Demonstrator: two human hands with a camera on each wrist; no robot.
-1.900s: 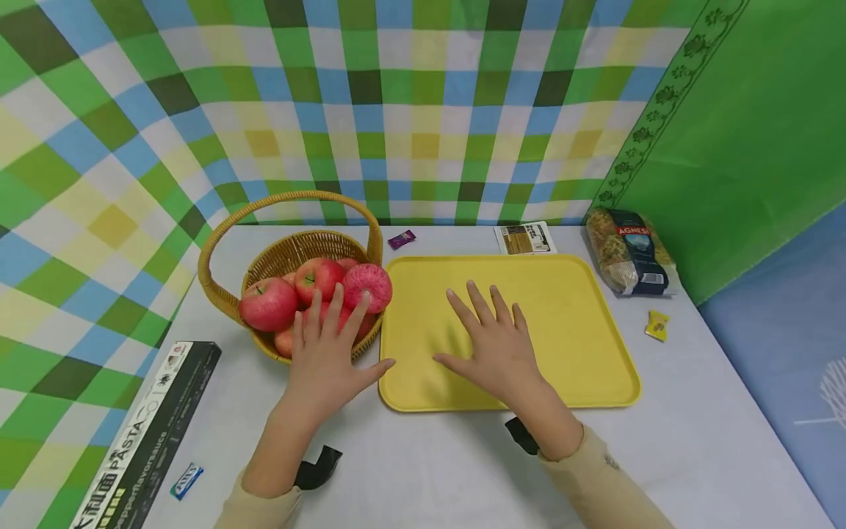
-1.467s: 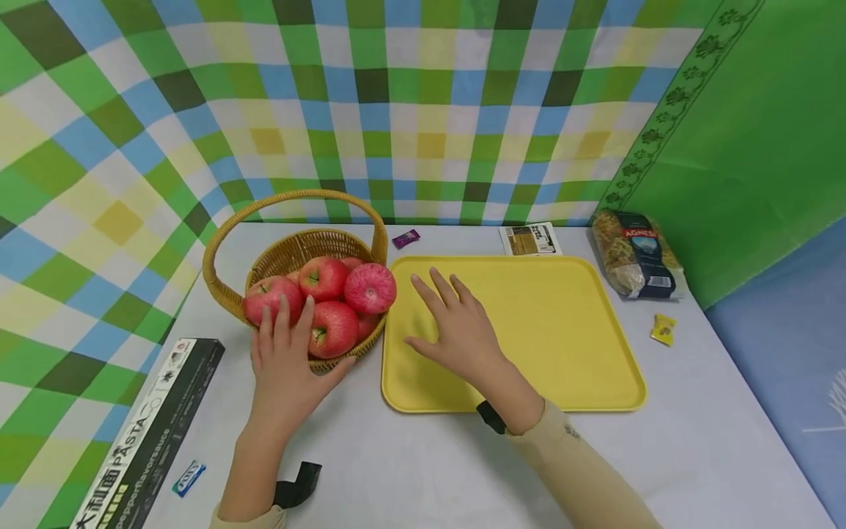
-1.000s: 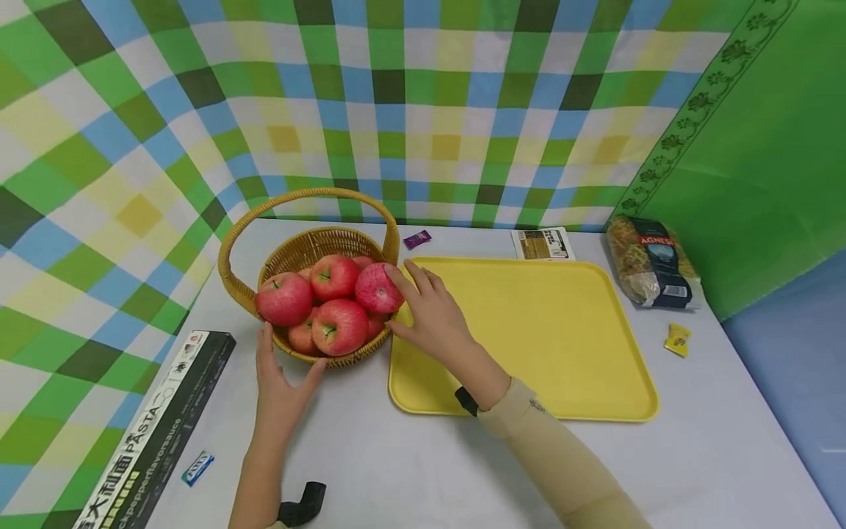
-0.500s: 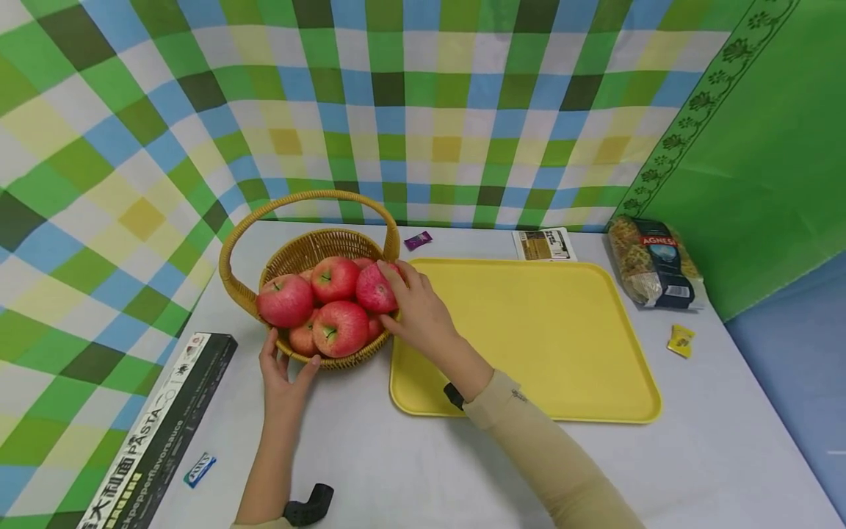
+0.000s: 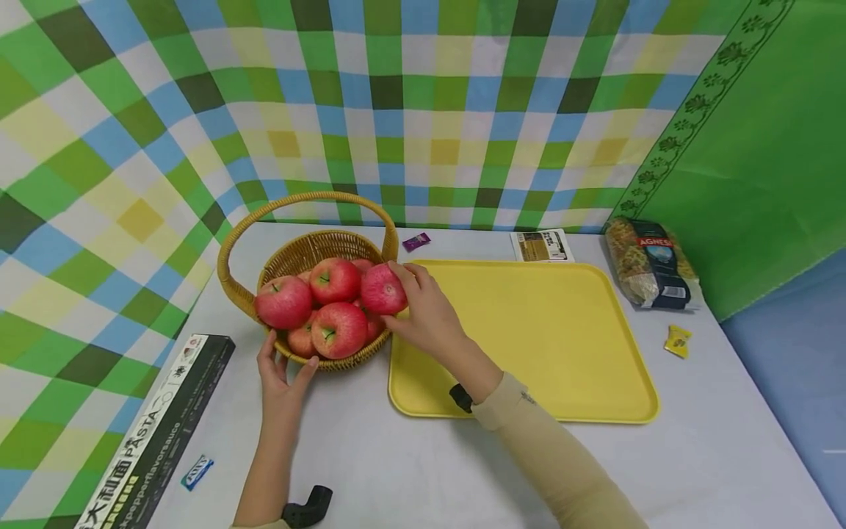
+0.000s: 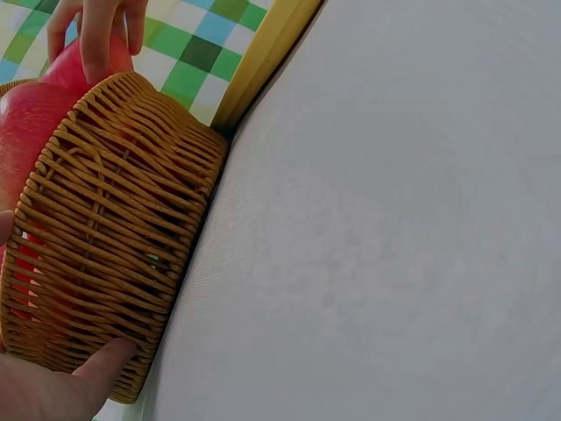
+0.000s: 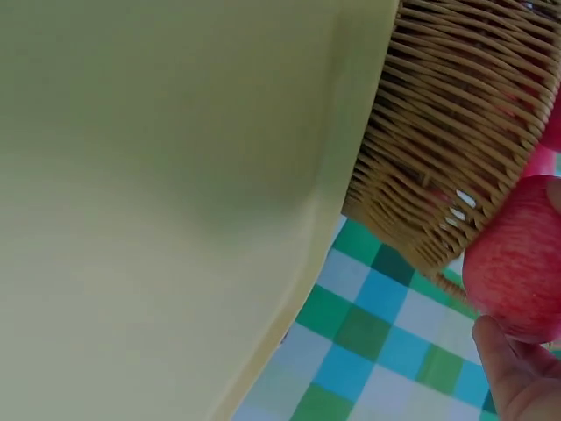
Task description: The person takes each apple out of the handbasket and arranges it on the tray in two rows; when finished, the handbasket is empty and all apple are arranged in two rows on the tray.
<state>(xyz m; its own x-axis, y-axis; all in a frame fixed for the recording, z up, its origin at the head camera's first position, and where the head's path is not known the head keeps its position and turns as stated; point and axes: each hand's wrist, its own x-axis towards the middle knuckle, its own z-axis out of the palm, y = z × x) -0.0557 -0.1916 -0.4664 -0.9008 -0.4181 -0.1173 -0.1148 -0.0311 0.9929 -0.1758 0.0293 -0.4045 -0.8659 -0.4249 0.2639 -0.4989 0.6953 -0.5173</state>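
A wicker basket [image 5: 350,361] with a tall handle stands at the left, heaped with several red apples [image 5: 338,330]. At its front left rim, my left hand [image 5: 283,389] holds the basket, thumb against the woven wall [image 6: 123,210] in the left wrist view. My right hand [image 5: 428,312] grips an apple [image 5: 384,289] at the basket's right side, fingers over its top and thumb below. In the right wrist view that apple [image 7: 517,263] is at the basket's rim, partly cut off by the frame edge.
A yellow tray [image 5: 529,338] lies right of the basket, under my right forearm. Beyond it are a pasta bag [image 5: 651,263], a yellow candy [image 5: 677,341], a flat printed packet [image 5: 542,245] and a purple candy [image 5: 416,242]. A long pasta box [image 5: 165,426] and blue candy [image 5: 197,472] lie left.
My right hand has come left from above the tray and taken hold of the apple, which has shifted slightly right. My left hand has moved from over the apples down to the basket's front rim.
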